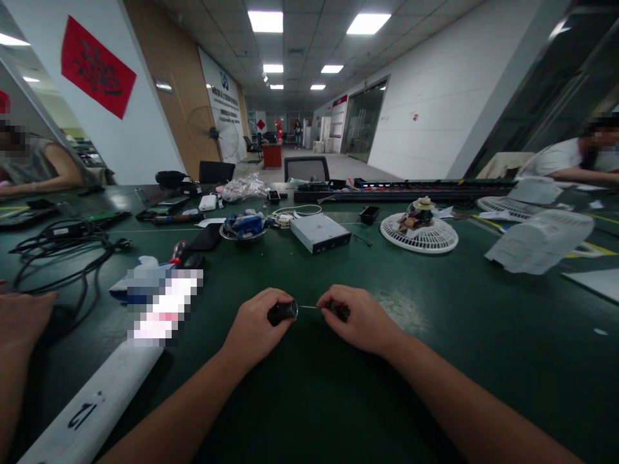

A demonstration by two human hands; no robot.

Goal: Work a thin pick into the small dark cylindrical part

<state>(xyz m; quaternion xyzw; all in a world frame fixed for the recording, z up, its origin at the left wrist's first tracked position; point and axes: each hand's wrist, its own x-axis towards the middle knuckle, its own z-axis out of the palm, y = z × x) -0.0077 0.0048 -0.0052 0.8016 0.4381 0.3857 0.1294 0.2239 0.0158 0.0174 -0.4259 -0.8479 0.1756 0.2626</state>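
Note:
My left hand (258, 325) is closed around a short black cylinder (285, 312) that looks like a tool handle, its round end facing right. Thumb and fingers of my right hand (358, 317) pinch a thin metal rod (308, 307). The rod spans the small gap between my hands, its left tip close to the cylinder's end; whether the two touch I cannot tell. Both hands are low over the dark green tabletop (309, 386). Beyond them lies a silver optical disc drive (320, 232) with a black front.
Left of me are a long white bar (82, 412), a blue-and-white glove (145, 280), black cables (72, 248) and another person's hand (24, 316). Farther back stand a metal bowl (244, 235) with blue contents and a white fan grille (418, 241). A white plastic housing (541, 241) is at right.

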